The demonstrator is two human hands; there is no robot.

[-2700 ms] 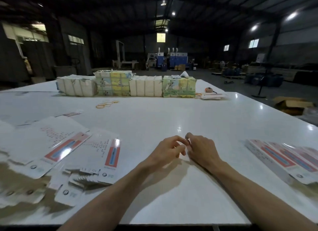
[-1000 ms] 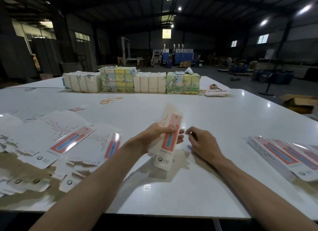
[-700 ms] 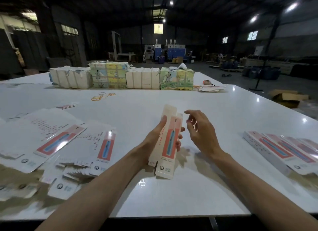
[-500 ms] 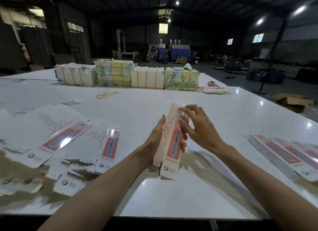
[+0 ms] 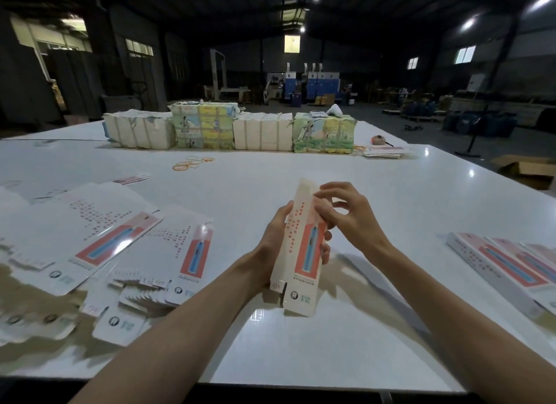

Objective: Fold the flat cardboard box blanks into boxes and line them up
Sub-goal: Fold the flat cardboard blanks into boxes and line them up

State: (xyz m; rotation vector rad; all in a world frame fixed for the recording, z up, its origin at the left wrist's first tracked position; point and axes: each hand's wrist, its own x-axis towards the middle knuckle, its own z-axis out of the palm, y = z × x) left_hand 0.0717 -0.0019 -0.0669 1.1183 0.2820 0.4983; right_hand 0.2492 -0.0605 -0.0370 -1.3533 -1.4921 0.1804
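A long white box blank [image 5: 301, 253] with a red panel and a blue picture stands nearly upright above the table, partly folded into a tube. My left hand [image 5: 275, 238] grips its left side and back around the middle. My right hand [image 5: 346, 215] pinches its upper right edge with curled fingers. Flat blanks [image 5: 99, 238] of the same print lie spread at the left of the table. Several folded boxes [image 5: 505, 262] lie side by side at the right edge.
The white table [image 5: 301, 343] carries a row of wrapped bundles [image 5: 228, 130] along its far side, loose rubber bands [image 5: 191, 163], and a thin stack of blanks [image 5: 382, 152] at the far right. A brown carton [image 5: 526, 169] sits on the floor to the right.
My left hand picked a blank up from the table and raised it. My right hand came from beside it onto its upper edge, and the blank has taken on a tube shape.
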